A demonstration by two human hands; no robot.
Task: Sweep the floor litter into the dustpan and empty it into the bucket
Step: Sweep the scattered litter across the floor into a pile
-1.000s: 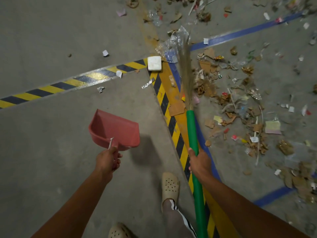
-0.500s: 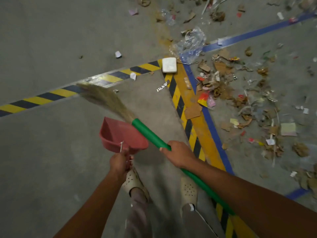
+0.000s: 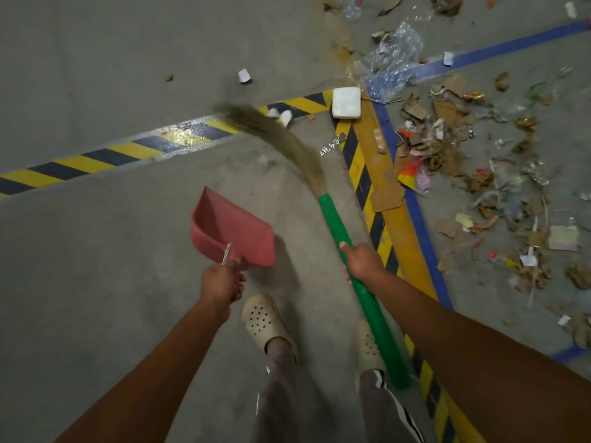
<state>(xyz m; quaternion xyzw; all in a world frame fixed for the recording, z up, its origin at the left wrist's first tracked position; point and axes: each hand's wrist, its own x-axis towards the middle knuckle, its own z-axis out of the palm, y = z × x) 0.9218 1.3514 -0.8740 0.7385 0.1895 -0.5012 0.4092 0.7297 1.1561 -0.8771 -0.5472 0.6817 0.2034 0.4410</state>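
Gripped red dustpan (image 3: 233,228) handle with left hand (image 3: 224,281) fingers curled tight; held pan raised, seemingly off floor (image 3: 96,282), mouth facing away. Wrapped right hand (image 3: 361,262) fingers round green broom (image 3: 335,228) shaft; saw bristles (image 3: 278,135) blurred over striped tape (image 3: 96,158), left of white foam block (image 3: 346,103). Judged best: pan lip flat on floor first, then short low strokes toward it. Found litter (image 3: 454,148) well apart, right of both hands, mostly beyond blue line (image 3: 425,238). Saw no bucket in view.
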